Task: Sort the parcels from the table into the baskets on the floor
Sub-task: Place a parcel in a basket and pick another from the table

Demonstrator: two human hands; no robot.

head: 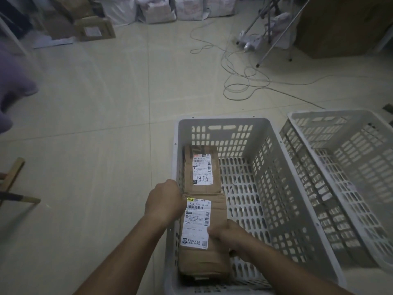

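A grey slatted basket stands on the floor below me. Along its left wall lie two brown cardboard parcels with white labels. The far parcel rests at the back. The near parcel is lower in the view, and both my hands hold it. My left hand grips its far left corner at the basket's left rim. My right hand grips its right edge, with the thumb on the label. A second grey basket stands to the right, tilted, with nothing seen inside.
Pale tiled floor stretches ahead. Loose white cables and a metal stand lie at the back right beside a big cardboard box. White sacks and boxes line the far wall. Wooden legs show at the left edge.
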